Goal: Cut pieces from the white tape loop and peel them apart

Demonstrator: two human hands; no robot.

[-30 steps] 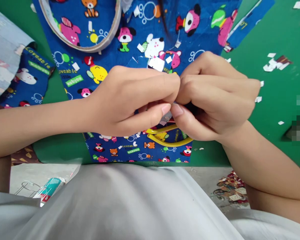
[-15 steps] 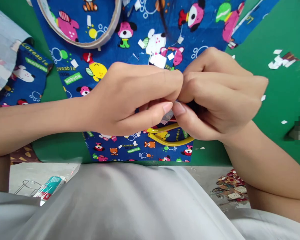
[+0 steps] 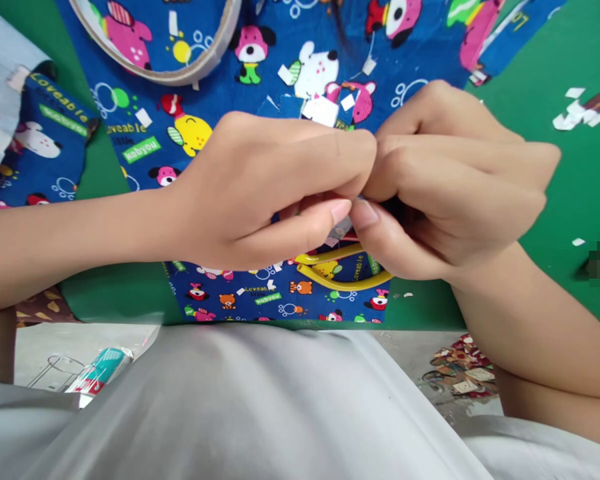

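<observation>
My left hand (image 3: 270,187) and my right hand (image 3: 455,180) meet fingertip to fingertip over a blue cartoon-print fabric (image 3: 260,73) on a green table (image 3: 555,180). Both hands are closed in a pinch on a small piece between the thumbs; it is mostly hidden and I cannot name it. Yellow-handled scissors (image 3: 337,273) lie on the fabric just under my hands, partly covered by them. Small white paper bits (image 3: 320,110) lie on the fabric behind my fingers.
A roll of tape (image 3: 200,67) rests on the fabric at the top left. More printed fabric (image 3: 35,133) lies at the far left. White scraps (image 3: 580,113) dot the table on the right. Litter (image 3: 460,377) lies on the floor below the table edge.
Both hands have shifted slightly right and up in the picture, still pinched together. The scene has slid a little as the head moved.
</observation>
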